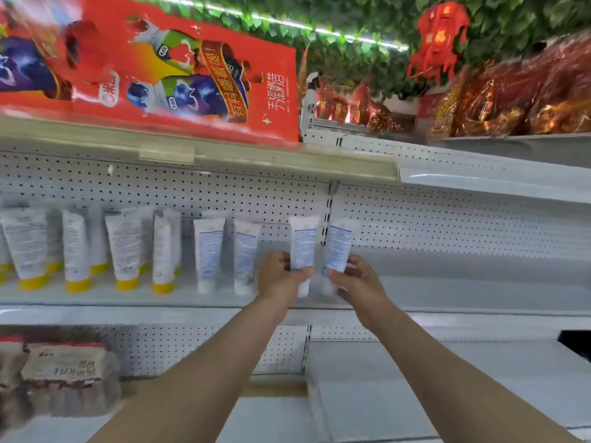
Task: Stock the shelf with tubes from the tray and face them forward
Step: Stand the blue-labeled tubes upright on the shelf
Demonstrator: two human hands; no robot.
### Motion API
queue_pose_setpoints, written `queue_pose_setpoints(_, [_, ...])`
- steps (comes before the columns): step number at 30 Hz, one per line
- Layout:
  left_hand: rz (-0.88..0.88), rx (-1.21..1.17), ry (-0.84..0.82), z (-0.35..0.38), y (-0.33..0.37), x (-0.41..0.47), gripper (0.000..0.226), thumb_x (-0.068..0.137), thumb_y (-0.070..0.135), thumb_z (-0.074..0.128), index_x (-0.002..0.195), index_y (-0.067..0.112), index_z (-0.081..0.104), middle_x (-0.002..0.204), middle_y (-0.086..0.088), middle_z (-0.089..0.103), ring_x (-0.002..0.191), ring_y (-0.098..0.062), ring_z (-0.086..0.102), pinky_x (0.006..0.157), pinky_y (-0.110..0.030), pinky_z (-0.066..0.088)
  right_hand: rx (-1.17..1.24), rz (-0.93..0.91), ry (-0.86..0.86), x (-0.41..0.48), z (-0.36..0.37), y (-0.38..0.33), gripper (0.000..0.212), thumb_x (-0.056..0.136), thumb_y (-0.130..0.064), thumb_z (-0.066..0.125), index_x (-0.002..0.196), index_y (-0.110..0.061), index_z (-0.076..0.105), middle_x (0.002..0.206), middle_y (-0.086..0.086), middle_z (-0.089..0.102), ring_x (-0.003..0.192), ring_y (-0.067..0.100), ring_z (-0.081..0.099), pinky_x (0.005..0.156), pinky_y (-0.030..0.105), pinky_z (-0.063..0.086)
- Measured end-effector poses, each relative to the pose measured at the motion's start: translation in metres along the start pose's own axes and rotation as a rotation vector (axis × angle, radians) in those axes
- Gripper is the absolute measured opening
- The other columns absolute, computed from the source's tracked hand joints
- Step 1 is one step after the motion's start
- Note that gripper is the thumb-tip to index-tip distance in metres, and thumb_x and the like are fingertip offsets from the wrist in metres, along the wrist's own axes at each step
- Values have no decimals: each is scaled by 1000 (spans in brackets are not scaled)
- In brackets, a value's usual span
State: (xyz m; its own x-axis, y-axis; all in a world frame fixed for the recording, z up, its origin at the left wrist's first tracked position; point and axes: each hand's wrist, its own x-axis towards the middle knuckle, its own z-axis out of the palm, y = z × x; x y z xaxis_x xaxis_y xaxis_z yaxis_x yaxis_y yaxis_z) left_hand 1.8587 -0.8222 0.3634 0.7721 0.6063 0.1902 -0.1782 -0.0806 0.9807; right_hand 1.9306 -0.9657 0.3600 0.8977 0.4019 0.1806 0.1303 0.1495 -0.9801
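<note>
My left hand (279, 276) grips a white tube with blue print (303, 247), cap down, just above the white middle shelf (447, 292). My right hand (358, 279) pinches a second white tube (338, 247) right beside it, tilted slightly right. To their left two white-capped tubes (224, 254) stand on the shelf, and further left several yellow-capped tubes (123, 251) stand in rows with their printed backs toward me. The tray is out of view.
A perforated white back panel (447, 219) runs behind the shelf, whose right part is bare. Above sits a shelf with a big red carton (179, 68); red packets (527, 97) fill the upper right. Brown packaged goods (60, 378) lie on the lower shelf at left.
</note>
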Motion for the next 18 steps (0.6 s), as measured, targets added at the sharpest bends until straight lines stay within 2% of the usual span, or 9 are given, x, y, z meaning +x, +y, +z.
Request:
queue_pose_setpoints(4, [-1,108,136,29,-19,49,36,76,15,81,103,7,58,100,-4,69,87,-20,66,75,-30,51,-95,-31,-7,50,-17,10,41,82,-8,76,118,-16,58,105,9,72,97,26,70,87,43,58])
queue_pose_setpoints(7, [-11,184,177,30,-36,75,40,78,19,79,108,6,57,101,-7,69,90,-23,66,81,-35,53,-149,-31,12,74,-17,27,46,78,-11,80,118,-18,58,102,8,71,93,22,70,82,38,58])
queue_pose_setpoints(10, [10,236,215,25,-51,86,39,78,19,79,105,7,54,95,-5,65,88,-23,65,76,-32,51,-226,-23,25,92,-13,46,51,75,-17,83,119,-22,57,101,9,71,91,21,69,77,34,55])
queue_pose_setpoints(13, [38,292,227,23,-58,91,37,78,23,79,102,13,53,92,0,64,86,-22,64,71,-28,45,-271,-32,37,103,-7,60,49,74,-20,83,113,-27,55,100,7,71,91,21,69,86,41,56])
queue_pose_setpoints(18, [79,243,195,21,-69,103,35,79,19,77,101,18,50,94,-3,67,88,-24,65,80,-35,53,-337,-63,22,116,5,63,45,75,-20,82,110,-28,55,98,6,72,89,21,70,84,38,57])
